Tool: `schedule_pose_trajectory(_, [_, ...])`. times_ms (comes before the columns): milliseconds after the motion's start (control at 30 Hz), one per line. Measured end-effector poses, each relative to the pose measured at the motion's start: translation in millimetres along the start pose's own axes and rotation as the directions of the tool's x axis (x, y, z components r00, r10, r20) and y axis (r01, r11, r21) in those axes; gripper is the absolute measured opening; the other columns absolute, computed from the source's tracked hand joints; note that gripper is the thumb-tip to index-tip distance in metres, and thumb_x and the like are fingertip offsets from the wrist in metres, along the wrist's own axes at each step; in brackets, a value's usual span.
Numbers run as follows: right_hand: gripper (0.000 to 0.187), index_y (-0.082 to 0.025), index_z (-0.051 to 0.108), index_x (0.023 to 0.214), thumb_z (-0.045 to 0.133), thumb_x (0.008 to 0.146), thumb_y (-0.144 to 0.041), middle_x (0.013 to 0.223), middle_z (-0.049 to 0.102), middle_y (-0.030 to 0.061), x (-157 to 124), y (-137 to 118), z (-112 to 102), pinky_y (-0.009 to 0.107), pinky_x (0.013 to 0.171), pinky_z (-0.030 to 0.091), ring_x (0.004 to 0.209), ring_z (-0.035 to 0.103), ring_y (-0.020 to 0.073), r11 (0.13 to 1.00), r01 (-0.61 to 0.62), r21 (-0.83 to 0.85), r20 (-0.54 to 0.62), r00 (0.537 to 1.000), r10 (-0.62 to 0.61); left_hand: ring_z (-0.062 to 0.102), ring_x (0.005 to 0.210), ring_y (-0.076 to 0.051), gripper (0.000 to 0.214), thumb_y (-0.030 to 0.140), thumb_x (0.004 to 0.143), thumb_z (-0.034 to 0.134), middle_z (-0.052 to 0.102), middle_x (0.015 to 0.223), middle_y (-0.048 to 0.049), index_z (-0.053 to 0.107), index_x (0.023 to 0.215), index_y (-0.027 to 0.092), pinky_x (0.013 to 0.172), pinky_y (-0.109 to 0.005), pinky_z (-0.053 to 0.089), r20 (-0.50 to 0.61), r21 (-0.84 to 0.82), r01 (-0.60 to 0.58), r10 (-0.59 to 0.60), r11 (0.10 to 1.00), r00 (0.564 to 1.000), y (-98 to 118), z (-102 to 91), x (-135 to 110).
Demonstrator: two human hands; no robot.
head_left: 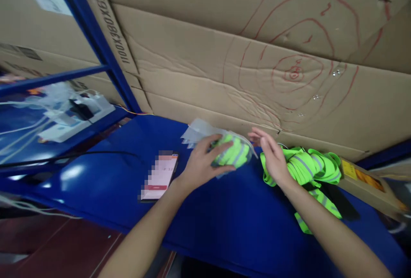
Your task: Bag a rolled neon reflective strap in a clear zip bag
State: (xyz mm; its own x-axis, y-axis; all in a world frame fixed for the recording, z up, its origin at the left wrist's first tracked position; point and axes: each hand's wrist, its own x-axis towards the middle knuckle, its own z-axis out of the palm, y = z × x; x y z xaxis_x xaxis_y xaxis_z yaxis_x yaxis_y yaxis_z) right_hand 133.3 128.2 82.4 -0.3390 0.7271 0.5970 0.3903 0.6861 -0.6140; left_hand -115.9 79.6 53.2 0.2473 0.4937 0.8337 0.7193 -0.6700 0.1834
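Note:
My left hand (205, 158) is wrapped round a folded neon-yellow reflective strap (236, 151) in a clear plastic bag, held just over the blue table. Behind that hand lie several flat clear plastic bags (202, 129), partly hidden by it. My right hand (271, 153) is raised with its fingers stretched out, and nothing shows in it. Beside and behind the right hand lies a heap of neon-yellow reflective straps (308, 166) with grey stripes. One loose strap end (324, 209) hangs toward the table's front, partly covered by my right forearm.
A phone (159, 179) lies on the blue table (224, 226) left of my hands. A cardboard sheet with red rings (192, 46) stands along the back. At right is a cardboard box (369, 183); at left, a white power strip (77, 119) with cables by a blue frame post (93, 34).

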Motion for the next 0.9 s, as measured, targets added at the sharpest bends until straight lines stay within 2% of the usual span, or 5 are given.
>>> schedule_pose_trajectory(133, [0.024,-0.025,0.075,0.113,0.061,0.102,-0.041,0.108,0.076,0.0057,-70.4,-12.8,-31.5,0.032,0.090,0.059,0.099,0.072,0.0204,0.959,-0.247,0.138,0.115,0.966,0.232,0.061,0.125,-0.030,0.076,0.059,0.085,0.075,0.062,0.139,-0.0132,0.052,0.148,0.026,0.104,-0.043,0.052,0.349,-0.176,-0.174,0.227,0.969,0.909,32.3,28.3,-11.3])
schedule_pose_trajectory(267, [0.026,-0.023,0.075,0.102,0.069,0.096,-0.048,0.087,0.076,0.0032,-111.8,3.6,-44.5,0.029,0.069,0.059,0.076,0.071,0.0177,0.889,-0.418,0.186,0.103,0.908,0.406,0.059,0.129,-0.033,0.071,0.048,0.087,0.079,0.059,0.146,-0.0139,0.052,0.150,0.028,0.102,-0.046,0.050,0.472,-0.183,-0.239,0.298,0.954,0.830,50.3,44.2,-19.1])
schedule_pose_trajectory(467, [0.031,-0.020,0.074,0.095,0.075,0.090,-0.050,0.081,0.076,0.0041,-125.2,22.0,-44.6,0.032,0.069,0.059,0.072,0.070,0.0181,0.819,-0.491,0.296,0.130,0.870,0.475,0.054,0.133,-0.038,0.043,0.031,0.089,0.068,0.058,0.145,-0.0194,0.065,0.131,0.021,0.113,-0.059,0.033,0.332,-0.124,-0.227,0.256,0.966,0.908,65.3,49.3,-21.7])
schedule_pose_trajectory(600, [0.037,-0.019,0.070,0.089,0.075,0.088,-0.056,0.071,0.073,0.0014,-132.0,11.4,-35.3,0.029,0.061,0.057,0.062,0.067,0.0153,0.725,-0.541,0.427,0.229,0.840,0.492,0.065,0.089,-0.026,0.015,0.036,0.088,0.068,0.072,0.092,-0.0079,0.068,0.090,0.020,0.086,-0.043,0.042,0.237,-0.118,-0.178,0.202,0.977,0.950,92.0,56.6,-25.6])
schedule_pose_trajectory(900, [0.034,-0.018,0.071,0.084,0.077,0.089,-0.051,0.077,0.072,0.0016,-139.8,-5.8,-25.8,0.025,0.063,0.053,0.065,0.064,0.0123,0.636,-0.581,0.508,0.380,0.814,0.440,0.054,0.067,-0.016,0.036,0.044,0.095,0.069,0.060,0.069,0.0003,0.055,0.071,0.021,0.070,-0.032,0.042,0.291,-0.365,-0.038,0.153,0.930,0.944,97.0,60.6,-22.2])
